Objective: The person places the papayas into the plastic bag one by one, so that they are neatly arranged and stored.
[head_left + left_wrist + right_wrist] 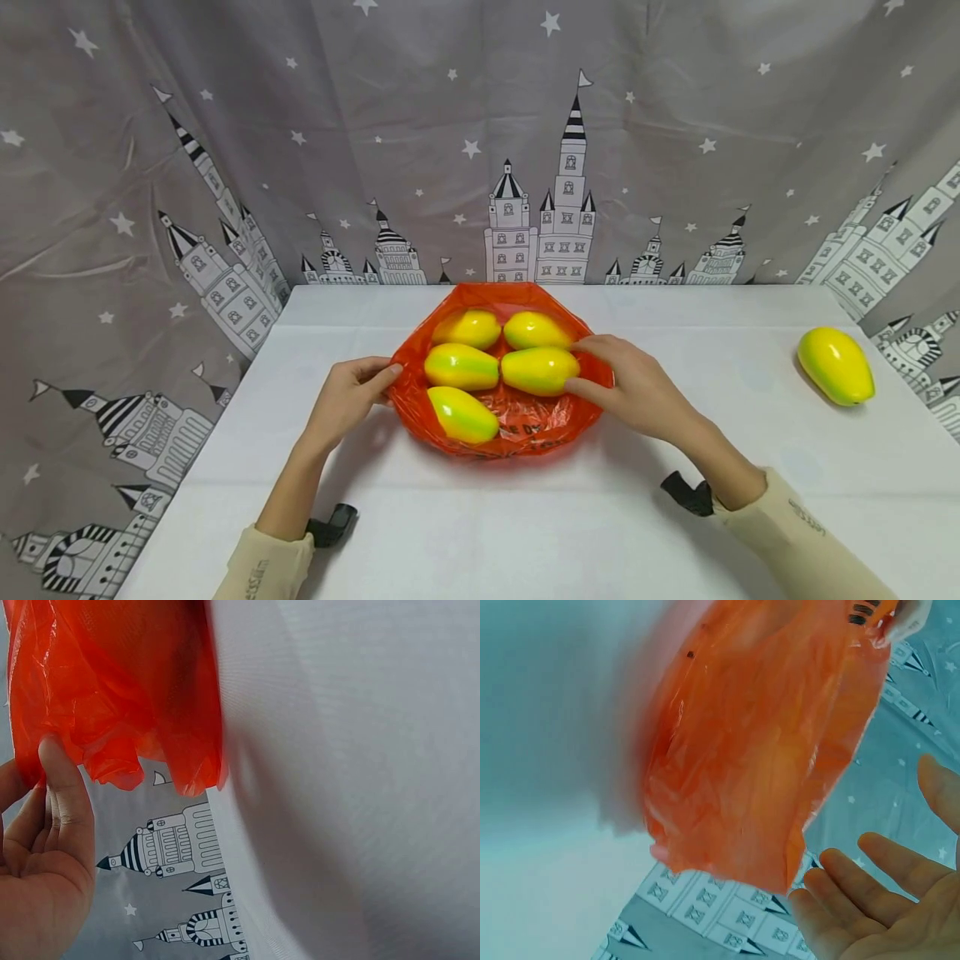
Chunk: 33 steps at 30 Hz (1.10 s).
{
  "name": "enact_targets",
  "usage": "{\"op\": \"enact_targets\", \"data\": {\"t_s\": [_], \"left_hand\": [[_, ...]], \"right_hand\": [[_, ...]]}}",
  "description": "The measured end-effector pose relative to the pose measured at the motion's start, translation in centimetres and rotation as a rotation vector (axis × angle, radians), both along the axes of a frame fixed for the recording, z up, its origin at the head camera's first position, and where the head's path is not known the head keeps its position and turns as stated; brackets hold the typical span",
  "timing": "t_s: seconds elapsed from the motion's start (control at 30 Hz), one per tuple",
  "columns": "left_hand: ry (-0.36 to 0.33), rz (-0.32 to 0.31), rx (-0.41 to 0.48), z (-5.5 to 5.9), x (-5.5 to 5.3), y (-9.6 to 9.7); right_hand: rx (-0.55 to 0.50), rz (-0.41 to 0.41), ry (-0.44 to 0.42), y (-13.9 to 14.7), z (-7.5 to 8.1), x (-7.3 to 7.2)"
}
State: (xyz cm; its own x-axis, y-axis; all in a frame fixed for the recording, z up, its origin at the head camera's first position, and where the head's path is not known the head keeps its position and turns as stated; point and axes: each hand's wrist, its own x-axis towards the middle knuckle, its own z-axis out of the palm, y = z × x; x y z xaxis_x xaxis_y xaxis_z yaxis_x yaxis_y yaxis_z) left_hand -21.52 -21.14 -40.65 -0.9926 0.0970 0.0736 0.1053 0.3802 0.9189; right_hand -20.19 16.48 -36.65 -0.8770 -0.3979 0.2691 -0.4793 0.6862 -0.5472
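A red plastic bag (517, 425) lies on the table with its mouth spread wide. Several yellow-green papayas (461, 367) sit inside it, two in the top row, two in the middle and one at the lower left. My left hand (356, 387) pinches the bag's left rim between thumb and fingers; the left wrist view shows the red film (112, 682) caught there. At the bag's right side, my right hand (633, 383) has its thumb and fingers spread beside the middle-right papaya (540, 371). In the right wrist view those fingers (870, 889) are apart and relaxed.
Another papaya (836, 367) lies on the white table (525, 533) far to the right. A grey curtain (420, 142) printed with castles and stars hangs behind the table and along its sides. Black straps with small mounts (333, 525) show at both wrists.
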Motion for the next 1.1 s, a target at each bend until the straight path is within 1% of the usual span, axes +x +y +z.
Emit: {"op": "enact_targets", "data": {"t_s": [0.17,0.4,0.57,0.67,0.8,0.9,1.1], "left_hand": [[0.001,0.001,-0.007,0.0,0.0,0.0],[-0.002,0.006,-0.005,-0.1,0.1,-0.1],[0.000,0.004,-0.005,-0.2,0.0,0.0],[0.000,0.005,-0.010,-0.2,0.0,0.0],[-0.002,0.004,-0.010,-0.2,0.0,0.0],[-0.001,0.000,-0.008,-0.2,-0.1,0.0],[0.000,0.003,-0.013,-0.1,0.0,0.0]], "right_hand": [[-0.014,-0.012,0.012,1.6,0.2,1.1],[0.006,-0.094,0.004,4.3,0.0,2.4],[0.029,-0.148,0.001,6.4,-0.5,3.5],[0.041,-0.162,0.023,7.7,-1.1,3.9],[0.049,-0.181,0.030,9.5,-1.5,4.5],[0.062,-0.203,0.032,10.8,-1.6,4.8],[0.067,-0.236,0.068,12.7,-1.8,5.1]]}}
